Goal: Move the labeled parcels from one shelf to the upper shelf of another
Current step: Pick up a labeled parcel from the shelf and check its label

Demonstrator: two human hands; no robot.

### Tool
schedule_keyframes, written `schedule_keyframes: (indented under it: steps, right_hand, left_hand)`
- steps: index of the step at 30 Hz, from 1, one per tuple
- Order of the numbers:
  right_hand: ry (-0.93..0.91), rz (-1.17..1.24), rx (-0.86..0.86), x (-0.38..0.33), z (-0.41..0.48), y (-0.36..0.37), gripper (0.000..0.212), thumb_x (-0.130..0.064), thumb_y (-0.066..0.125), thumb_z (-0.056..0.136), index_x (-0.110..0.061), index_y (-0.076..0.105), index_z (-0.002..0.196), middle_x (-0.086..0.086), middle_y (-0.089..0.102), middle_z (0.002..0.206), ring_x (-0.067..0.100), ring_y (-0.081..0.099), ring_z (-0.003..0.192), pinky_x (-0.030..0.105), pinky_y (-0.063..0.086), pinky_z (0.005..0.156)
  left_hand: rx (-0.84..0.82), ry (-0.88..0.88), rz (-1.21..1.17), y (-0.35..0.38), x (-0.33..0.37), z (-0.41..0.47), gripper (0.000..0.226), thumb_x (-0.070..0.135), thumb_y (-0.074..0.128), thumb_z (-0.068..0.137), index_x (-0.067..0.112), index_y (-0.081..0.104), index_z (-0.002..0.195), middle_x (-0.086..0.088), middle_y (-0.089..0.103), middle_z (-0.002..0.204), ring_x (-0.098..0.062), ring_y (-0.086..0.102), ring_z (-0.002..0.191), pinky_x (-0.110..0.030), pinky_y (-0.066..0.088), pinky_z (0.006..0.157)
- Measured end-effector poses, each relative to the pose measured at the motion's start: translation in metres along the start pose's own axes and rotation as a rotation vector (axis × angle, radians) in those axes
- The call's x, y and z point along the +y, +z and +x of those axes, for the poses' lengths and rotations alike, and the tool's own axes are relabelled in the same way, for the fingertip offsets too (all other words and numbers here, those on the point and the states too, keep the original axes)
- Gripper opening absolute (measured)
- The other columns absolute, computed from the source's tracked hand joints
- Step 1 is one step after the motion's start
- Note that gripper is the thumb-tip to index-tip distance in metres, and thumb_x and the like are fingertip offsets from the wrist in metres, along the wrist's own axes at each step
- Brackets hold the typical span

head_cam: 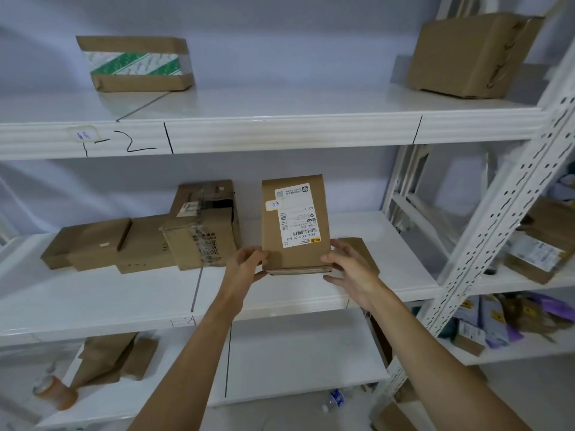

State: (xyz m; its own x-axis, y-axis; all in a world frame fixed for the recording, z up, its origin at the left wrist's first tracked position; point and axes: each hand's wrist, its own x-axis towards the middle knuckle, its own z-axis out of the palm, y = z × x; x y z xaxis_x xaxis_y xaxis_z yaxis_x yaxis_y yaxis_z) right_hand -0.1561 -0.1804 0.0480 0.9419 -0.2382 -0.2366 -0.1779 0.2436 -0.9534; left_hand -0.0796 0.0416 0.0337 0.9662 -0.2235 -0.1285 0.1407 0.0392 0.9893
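A flat brown labeled parcel (295, 225) with a white shipping label and a small yellow sticker stands tilted up over the middle shelf (93, 303). My left hand (247, 264) grips its lower left corner. My right hand (348, 267) holds its lower right edge. The upper shelf (280, 126) runs above it. That shelf carries a box with green-striped tape (137, 63) at the left and a plain cardboard box (473, 54) at the right.
Several brown boxes (199, 231) lie together on the left of the middle shelf, and a flat parcel (362, 253) lies behind my right hand. A perforated white upright (497, 219) divides off a second rack at the right with more parcels (538, 250). Paper bags (112, 359) sit on the lower shelf.
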Motion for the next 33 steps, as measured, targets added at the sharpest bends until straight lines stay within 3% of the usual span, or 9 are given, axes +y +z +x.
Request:
schedule_keyframes:
  steps: [6,9,12,14,17,21,25,29,33]
  right_hand:
    - [0.017,0.02,-0.055,-0.005,0.0,-0.018,0.032,-0.008,0.069,0.092,-0.018,0.065,0.122,0.004,0.07,0.105,0.02,0.061,0.09,0.051,0.047,0.112]
    - [0.02,-0.016,-0.119,-0.008,-0.003,-0.023,0.057,-0.017,0.077,0.076,-0.015,0.064,0.131,0.009,0.067,0.104,0.022,0.06,0.087,0.049,0.048,0.109]
    - [0.009,-0.052,-0.154,-0.009,-0.006,-0.026,0.073,-0.03,0.081,0.058,-0.015,0.067,0.128,0.012,0.067,0.109,0.027,0.058,0.099,0.048,0.048,0.108]
    - [0.001,0.003,-0.137,-0.008,-0.005,-0.028,0.06,-0.031,0.081,0.066,-0.014,0.069,0.122,0.01,0.068,0.108,0.027,0.059,0.101,0.045,0.05,0.106]
    - [-0.011,0.042,-0.045,-0.003,-0.002,-0.029,0.022,-0.032,0.071,0.093,-0.018,0.068,0.11,0.005,0.07,0.109,0.021,0.064,0.103,0.037,0.051,0.097]
    - [0.059,0.053,0.017,0.009,0.0,-0.031,0.049,-0.052,0.074,0.085,-0.025,0.063,0.125,0.01,0.064,0.127,0.028,0.064,0.122,0.048,0.052,0.105]
    - [0.144,0.056,-0.104,0.026,-0.007,-0.028,0.072,-0.065,0.083,0.068,-0.034,0.059,0.129,0.009,0.062,0.136,0.027,0.065,0.124,0.052,0.05,0.108]
    - [0.153,0.06,-0.033,0.037,-0.011,-0.019,0.051,-0.053,0.073,0.087,-0.028,0.059,0.13,0.004,0.063,0.131,0.025,0.066,0.122,0.048,0.054,0.105]
    - [0.121,0.14,0.101,0.035,-0.009,-0.024,0.042,-0.05,0.073,0.088,-0.029,0.061,0.123,0.003,0.065,0.127,0.026,0.065,0.118,0.047,0.053,0.104]
  left_hand:
    - [-0.014,-0.001,-0.011,-0.002,-0.001,-0.008,0.06,0.049,0.067,0.094,0.021,0.05,0.144,-0.007,0.069,0.129,-0.023,0.071,0.113,-0.042,0.055,0.102]
    - [-0.015,-0.042,-0.019,-0.009,0.007,-0.007,0.072,0.067,0.064,0.086,0.025,0.053,0.144,-0.008,0.072,0.127,-0.024,0.074,0.111,-0.041,0.059,0.095]
    - [0.006,-0.056,-0.084,-0.014,0.015,-0.007,0.065,0.064,0.058,0.091,0.017,0.062,0.135,-0.015,0.074,0.119,-0.027,0.075,0.101,-0.034,0.062,0.075]
    - [0.022,-0.064,-0.102,-0.015,0.015,-0.007,0.063,0.06,0.058,0.091,0.014,0.061,0.134,-0.019,0.072,0.117,-0.028,0.074,0.097,-0.034,0.063,0.07]
    - [0.051,-0.065,-0.123,-0.01,0.012,-0.008,0.07,0.06,0.064,0.083,0.014,0.057,0.137,-0.019,0.067,0.121,-0.031,0.073,0.102,-0.039,0.064,0.074]
    - [0.096,-0.06,-0.203,0.0,0.01,-0.01,0.071,0.055,0.07,0.083,0.017,0.051,0.141,-0.017,0.065,0.128,-0.033,0.072,0.109,-0.044,0.065,0.083]
    - [0.102,-0.08,-0.242,0.015,0.004,-0.014,0.073,0.05,0.075,0.083,0.016,0.049,0.142,-0.016,0.064,0.121,-0.032,0.071,0.105,-0.04,0.065,0.081]
    - [0.068,-0.092,-0.263,0.034,-0.008,-0.022,0.065,0.04,0.075,0.089,0.018,0.047,0.143,-0.017,0.062,0.127,-0.032,0.069,0.106,-0.041,0.062,0.091]
    - [-0.026,-0.184,-0.254,0.036,-0.013,-0.026,0.061,0.044,0.078,0.085,0.018,0.055,0.135,-0.012,0.063,0.117,-0.024,0.066,0.097,-0.044,0.057,0.101]
